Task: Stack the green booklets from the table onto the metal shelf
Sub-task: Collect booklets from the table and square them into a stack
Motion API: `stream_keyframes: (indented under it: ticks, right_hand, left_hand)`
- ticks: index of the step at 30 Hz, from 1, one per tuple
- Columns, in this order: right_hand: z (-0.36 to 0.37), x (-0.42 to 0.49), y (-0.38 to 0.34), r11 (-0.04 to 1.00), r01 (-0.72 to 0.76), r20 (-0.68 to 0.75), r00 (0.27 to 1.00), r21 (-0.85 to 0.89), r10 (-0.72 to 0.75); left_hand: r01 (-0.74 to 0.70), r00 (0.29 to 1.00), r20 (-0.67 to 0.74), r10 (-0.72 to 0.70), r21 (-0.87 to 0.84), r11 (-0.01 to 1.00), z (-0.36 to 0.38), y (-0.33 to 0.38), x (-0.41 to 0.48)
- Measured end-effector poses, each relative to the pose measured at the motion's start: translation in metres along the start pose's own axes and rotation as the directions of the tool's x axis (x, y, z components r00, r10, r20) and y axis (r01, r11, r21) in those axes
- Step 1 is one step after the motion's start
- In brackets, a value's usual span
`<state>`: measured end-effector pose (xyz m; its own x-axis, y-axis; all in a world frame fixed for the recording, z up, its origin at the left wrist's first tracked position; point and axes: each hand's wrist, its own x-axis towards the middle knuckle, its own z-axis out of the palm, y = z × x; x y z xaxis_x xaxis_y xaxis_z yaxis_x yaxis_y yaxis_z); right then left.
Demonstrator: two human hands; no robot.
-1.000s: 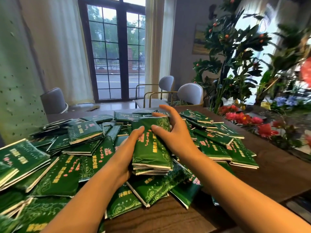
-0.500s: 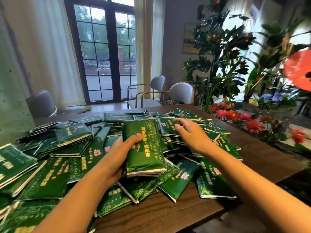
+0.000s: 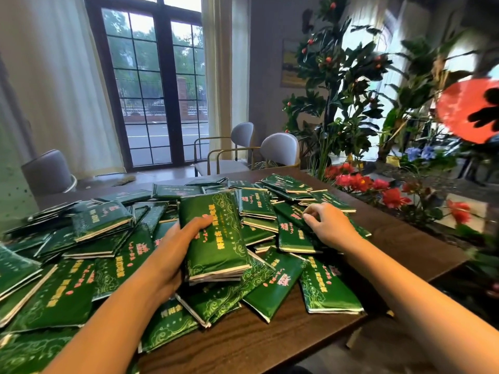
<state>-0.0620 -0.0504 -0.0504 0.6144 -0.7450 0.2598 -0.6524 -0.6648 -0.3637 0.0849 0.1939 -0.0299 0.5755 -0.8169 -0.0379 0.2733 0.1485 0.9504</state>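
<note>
Many green booklets (image 3: 67,292) with gold and pink print lie scattered in a heap over the dark wooden table (image 3: 256,338). My left hand (image 3: 172,252) grips a small stack of green booklets (image 3: 216,238) from its left side, thumb on the top cover, just above the heap. My right hand (image 3: 328,225) reaches to the right and its curled fingers pinch the edge of a booklet (image 3: 294,233) lying in the pile. The metal shelf is not in view.
Grey chairs (image 3: 280,149) stand at the table's far end before a tall dark-framed window (image 3: 156,85). Potted plants and red flowers (image 3: 356,182) crowd the right side. Bare tabletop shows at the right edge (image 3: 399,236) and near front.
My right hand left the held stack and moved right onto a booklet in the pile. My left hand alone keeps the stack. The view shifted right.
</note>
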Motion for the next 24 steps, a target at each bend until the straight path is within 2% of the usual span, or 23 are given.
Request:
stream_keyframes:
  ticks: [6, 9, 14, 17, 19, 21, 24]
  right_hand:
    - [-0.004, -0.001, -0.004, 0.998, -0.065, 0.090, 0.994, -0.020, 0.066]
    - [-0.009, -0.003, -0.009, 0.997, -0.054, 0.101, 0.994, 0.052, 0.049]
    - [-0.021, -0.010, -0.019, 0.989, 0.055, 0.065, 0.996, 0.137, -0.064]
    - [-0.025, -0.016, -0.028, 0.956, 0.105, -0.043, 0.994, 0.274, -0.097]
    - [-0.027, -0.020, -0.037, 0.866, 0.124, -0.107, 0.991, 0.485, -0.082]
    - [-0.030, -0.027, -0.050, 0.724, 0.140, -0.136, 0.989, 0.675, -0.064]
    - [-0.030, -0.036, -0.070, 0.539, 0.116, -0.088, 0.993, 0.834, -0.078]
  left_hand:
    - [0.010, 1.000, -0.001, -0.010, 0.006, 1.000, 0.000, -0.001, 0.001]
    - [0.012, 1.000, -0.002, -0.012, 0.005, 1.000, -0.001, 0.000, 0.001]
    - [0.004, 1.000, -0.018, -0.003, 0.015, 1.000, -0.003, -0.001, 0.003]
    - [0.000, 1.000, -0.023, 0.000, 0.004, 1.000, -0.003, -0.002, 0.004]
    - [0.001, 1.000, -0.028, -0.001, 0.000, 1.000, -0.004, -0.002, 0.004]
    - [-0.004, 0.999, -0.040, 0.004, -0.006, 1.000, -0.004, -0.003, 0.005]
    - [-0.023, 0.997, -0.068, 0.021, -0.019, 1.000, -0.004, -0.003, 0.006]
